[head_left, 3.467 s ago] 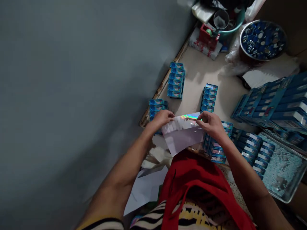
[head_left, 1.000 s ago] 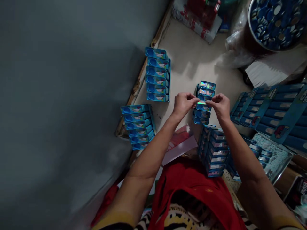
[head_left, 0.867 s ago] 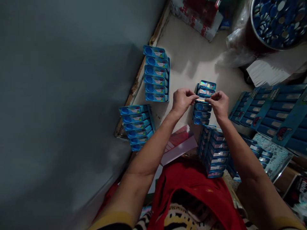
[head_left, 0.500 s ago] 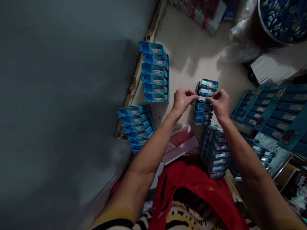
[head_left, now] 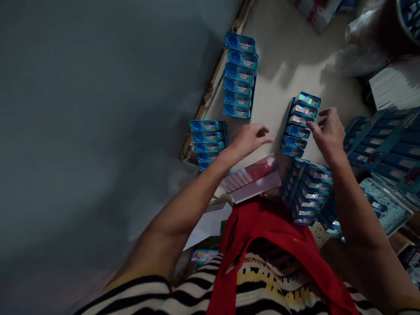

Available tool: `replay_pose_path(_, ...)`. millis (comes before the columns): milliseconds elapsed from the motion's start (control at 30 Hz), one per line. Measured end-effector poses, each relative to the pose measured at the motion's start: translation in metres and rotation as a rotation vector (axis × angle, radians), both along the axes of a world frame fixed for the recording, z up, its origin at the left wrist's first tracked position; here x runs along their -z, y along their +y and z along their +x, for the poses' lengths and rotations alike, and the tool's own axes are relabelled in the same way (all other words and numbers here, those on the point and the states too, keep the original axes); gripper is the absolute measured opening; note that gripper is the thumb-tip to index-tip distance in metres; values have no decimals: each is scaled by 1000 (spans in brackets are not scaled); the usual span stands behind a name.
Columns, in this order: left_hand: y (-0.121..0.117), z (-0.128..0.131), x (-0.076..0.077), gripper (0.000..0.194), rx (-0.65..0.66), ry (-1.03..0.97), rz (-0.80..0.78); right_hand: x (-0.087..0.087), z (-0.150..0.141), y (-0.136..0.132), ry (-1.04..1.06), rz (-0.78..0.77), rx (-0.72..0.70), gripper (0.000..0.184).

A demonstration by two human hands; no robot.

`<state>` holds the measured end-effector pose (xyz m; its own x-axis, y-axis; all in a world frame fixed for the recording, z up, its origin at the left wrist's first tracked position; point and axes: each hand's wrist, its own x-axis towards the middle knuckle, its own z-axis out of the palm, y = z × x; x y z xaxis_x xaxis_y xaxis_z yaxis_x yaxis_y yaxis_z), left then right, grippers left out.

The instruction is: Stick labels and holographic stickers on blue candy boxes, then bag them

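A tray of small blue boxes (head_left: 295,142) stands on the pale table between my hands. Shiny silver stickers (head_left: 300,119) cover the round blue spots on its three far boxes; the nearer ones show bare blue ovals. My right hand (head_left: 330,133) is at the right side of this tray, thumb and fingers apart, the thumb by the third box; whether it touches cannot be told. Left of the tray, my left hand (head_left: 252,138) hovers with thumb and fingers parted and nothing in them. Below it lies a pink and white sheet (head_left: 257,181) with pale rectangular strips.
Two more trays of blue boxes (head_left: 239,72) (head_left: 207,136) line the left table edge, beside a grey wall (head_left: 98,109). Stacked blue boxes (head_left: 310,190) stand near my red apron (head_left: 262,218). Further right are larger filled trays (head_left: 385,148), a clear tub (head_left: 402,214) and a round bin (head_left: 402,26).
My hands have parted from the third box, left hand moving left and right hand moving right. A silver sticker now lies on that box. The view has shifted, so everything appears displaced.
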<state>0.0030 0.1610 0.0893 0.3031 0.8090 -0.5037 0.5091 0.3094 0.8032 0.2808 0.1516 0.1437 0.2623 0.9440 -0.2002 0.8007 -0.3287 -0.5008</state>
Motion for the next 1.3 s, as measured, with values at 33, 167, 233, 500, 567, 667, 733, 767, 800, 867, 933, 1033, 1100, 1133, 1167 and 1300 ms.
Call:
replay_pose_path(33, -19, -20, -6, 45, 83, 51, 0, -12, -13, -11, -39, 34, -89, 36)
replay_pose_path(167, -95, -66, -14, 32, 223, 256, -46, -36, -81, -60, -72, -7, -447, 14)
replay_pose_path(233, -116, -71, -11, 15, 185, 283, -78, -30, -110, -81, -102, -39, -563, 18)
replay_pose_path(500, -100, -78, -29, 13, 15, 31, -143, 7, -161, -119, -63, -66, -763, 36)
replay_pose_path(567, -91, -83, -33, 11, 5, -73, -247, 11, -166, -120, -66, -85, -770, 37)
replay_pose_path(667, -83, -88, -33, 11, -72, -220, -468, 16, -170, -124, -69, -96, -790, 42)
replay_pose_path(733, -79, -90, -29, 16, -128, -241, -576, 18, -169, -131, -80, -98, -808, 46)
replay_pose_path(767, -78, -91, -27, 19, -136, -227, -606, 19, -168, -135, -92, -96, -814, 47)
replay_pose_path(800, -76, -91, -26, 23, -120, -205, -621, 19, -166, -140, -107, -88, -822, 47)
replay_pose_path(867, -72, -90, -25, 32, -37, -153, -621, 17, -161, -147, -129, -57, -843, 43)
replay_pose_path(933, -66, -87, -25, 39, 74, -72, -570, 12, -156, -150, -127, -14, -848, 36)
replay_pose_path(1033, -60, -82, -23, 41, 202, 61, -395, -3, -149, -150, -82, 10, -770, 22)
replay_pose_path(1100, -59, -78, -19, 42, 269, 135, -257, -18, -145, -150, -4, -10, -647, 17)
replay_pose_path(1133, -60, -75, -18, 43, 286, 176, -189, -27, -142, -150, 67, -26, -560, 15)
replay_pose_path(1167, -63, -72, -17, 43, 293, 219, -121, -36, -139, -149, 161, -46, -450, 13)
replay_pose_path(1300, -73, -47, -19, 34, 139, 237, 126, -65, -119, -133, 596, -142, 85, 16)
